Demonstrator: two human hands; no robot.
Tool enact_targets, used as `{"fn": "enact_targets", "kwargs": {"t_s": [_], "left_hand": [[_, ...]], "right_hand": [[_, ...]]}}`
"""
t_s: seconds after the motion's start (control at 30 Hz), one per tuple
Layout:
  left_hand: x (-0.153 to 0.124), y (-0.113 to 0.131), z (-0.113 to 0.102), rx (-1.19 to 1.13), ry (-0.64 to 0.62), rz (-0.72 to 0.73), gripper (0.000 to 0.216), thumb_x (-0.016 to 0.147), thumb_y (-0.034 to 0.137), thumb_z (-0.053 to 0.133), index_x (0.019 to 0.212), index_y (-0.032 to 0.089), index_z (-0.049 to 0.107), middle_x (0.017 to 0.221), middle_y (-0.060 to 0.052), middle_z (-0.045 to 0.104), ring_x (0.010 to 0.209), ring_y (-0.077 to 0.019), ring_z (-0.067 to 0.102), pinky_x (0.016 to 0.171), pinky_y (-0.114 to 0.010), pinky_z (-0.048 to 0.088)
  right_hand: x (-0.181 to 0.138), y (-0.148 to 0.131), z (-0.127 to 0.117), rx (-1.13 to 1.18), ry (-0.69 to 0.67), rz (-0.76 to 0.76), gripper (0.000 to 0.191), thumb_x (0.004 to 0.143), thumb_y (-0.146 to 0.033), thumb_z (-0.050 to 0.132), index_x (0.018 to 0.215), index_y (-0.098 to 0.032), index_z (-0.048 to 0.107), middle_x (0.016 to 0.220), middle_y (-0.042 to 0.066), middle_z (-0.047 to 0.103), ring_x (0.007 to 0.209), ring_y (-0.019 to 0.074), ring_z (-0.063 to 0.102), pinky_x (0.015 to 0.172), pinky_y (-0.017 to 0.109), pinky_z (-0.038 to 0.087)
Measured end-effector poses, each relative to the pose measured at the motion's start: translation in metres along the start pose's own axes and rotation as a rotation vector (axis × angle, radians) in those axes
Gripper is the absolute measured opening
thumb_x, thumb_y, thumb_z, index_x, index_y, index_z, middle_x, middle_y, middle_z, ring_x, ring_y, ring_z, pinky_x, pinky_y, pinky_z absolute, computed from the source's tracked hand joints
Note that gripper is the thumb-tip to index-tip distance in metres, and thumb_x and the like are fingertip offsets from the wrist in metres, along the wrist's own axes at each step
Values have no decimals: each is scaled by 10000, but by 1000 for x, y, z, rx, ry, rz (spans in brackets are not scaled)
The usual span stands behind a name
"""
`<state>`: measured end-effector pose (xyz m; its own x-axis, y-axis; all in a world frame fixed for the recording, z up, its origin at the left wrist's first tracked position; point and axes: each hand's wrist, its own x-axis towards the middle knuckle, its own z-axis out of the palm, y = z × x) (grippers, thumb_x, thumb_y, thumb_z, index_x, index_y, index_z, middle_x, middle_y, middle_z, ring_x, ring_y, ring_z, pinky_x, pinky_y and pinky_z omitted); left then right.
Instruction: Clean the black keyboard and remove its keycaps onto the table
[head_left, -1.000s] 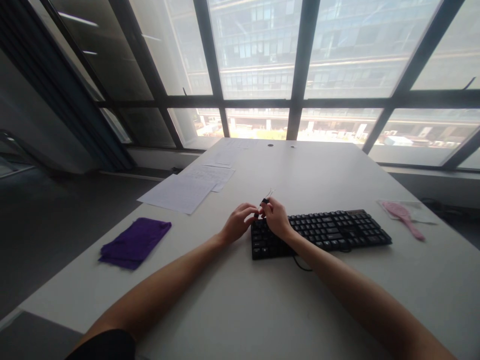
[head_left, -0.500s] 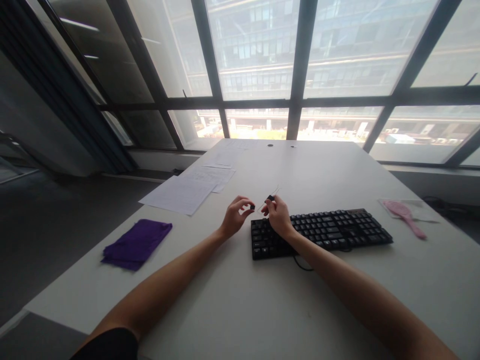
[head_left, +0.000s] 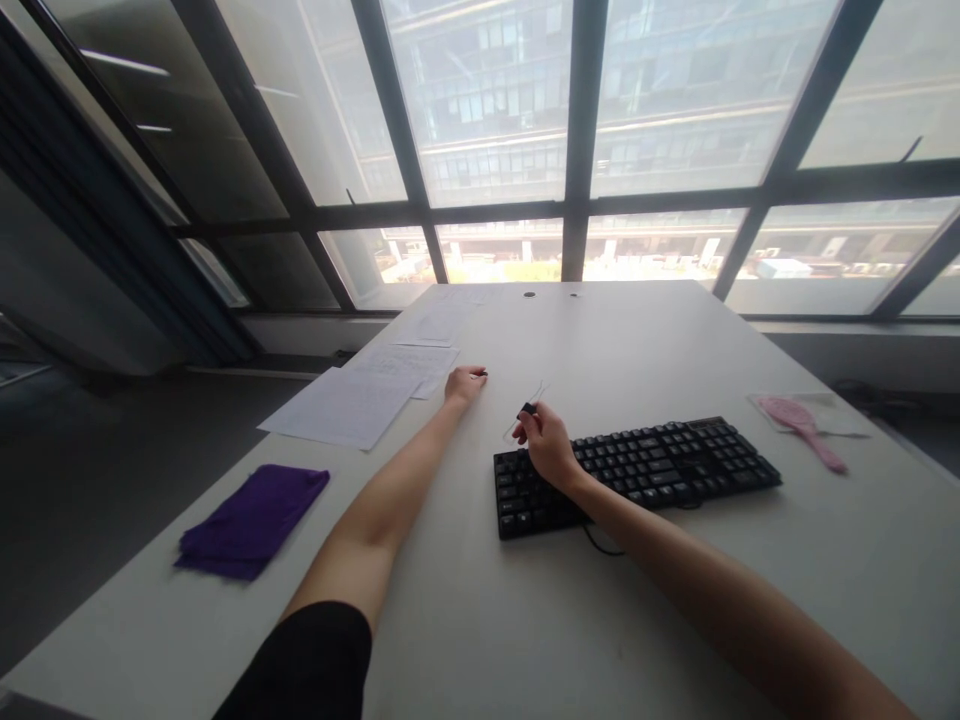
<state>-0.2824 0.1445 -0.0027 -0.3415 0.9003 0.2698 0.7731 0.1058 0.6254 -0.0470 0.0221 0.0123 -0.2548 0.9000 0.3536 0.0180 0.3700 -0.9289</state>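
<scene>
Though blurry, small, apparently black pieces (head_left: 529,408) (head_left: 484,374), one tight in each set of fingers (head_left: 533,425) (head_left: 471,371).

Held piece (head_left: 528,408) black, wire (head_left: 538,392) perhaps whitish; cloth (head_left: 251,520) purple.

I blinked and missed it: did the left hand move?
Yes. The left hand has moved forward, farther from the keyboard and nearer the papers.
</scene>
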Motion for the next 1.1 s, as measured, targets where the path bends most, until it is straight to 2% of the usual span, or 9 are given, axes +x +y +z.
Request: {"fn": "enact_targets", "kwargs": {"t_s": [0.17, 0.4, 0.7, 1.1], "left_hand": [[4, -4, 7, 30, 48, 13, 427, 810, 245, 710, 1234, 201, 687, 1079, -50, 752, 925, -192, 691, 872, -269, 503], [2, -6, 11, 60, 73, 33, 401, 815, 242, 710, 1214, 195, 693, 1073, -59, 750, 988, -201, 675, 909, -274, 486], [-2, -3, 7, 41, 67, 51, 474, 773, 273, 753, 1236, 202, 678, 1103, -59, 739, 958, -201, 675, 892, -275, 495], [-1, -8, 5, -49, 31, 55, 557, 765, 203, 731, 1310, 182, 617, 1057, -50, 756, 813, -152, 677, 787, -235, 524]], "right_hand": [[0, 0, 1, 1, -8, 12, 232, 950, -409, 468, 810, -226, 496, 671, 4, 657, 573, 151, 602, 571, 266, 460], [-1, -2, 0, 1, -18, 6, 233, 947, -402, 472, 798, -225, 495, 667, 6, 656, 568, 149, 601, 556, 261, 453], [0, 2, 1, 3, -4, -3, 240, 949, -406, 474, 790, -229, 497, 660, 3, 654, 564, 151, 598, 565, 265, 455], [0, 1, 0, 7, -24, -1, 240, 953, -408, 472, 799, -226, 503, 680, 2, 661, 576, 148, 601, 571, 261, 457]]}}
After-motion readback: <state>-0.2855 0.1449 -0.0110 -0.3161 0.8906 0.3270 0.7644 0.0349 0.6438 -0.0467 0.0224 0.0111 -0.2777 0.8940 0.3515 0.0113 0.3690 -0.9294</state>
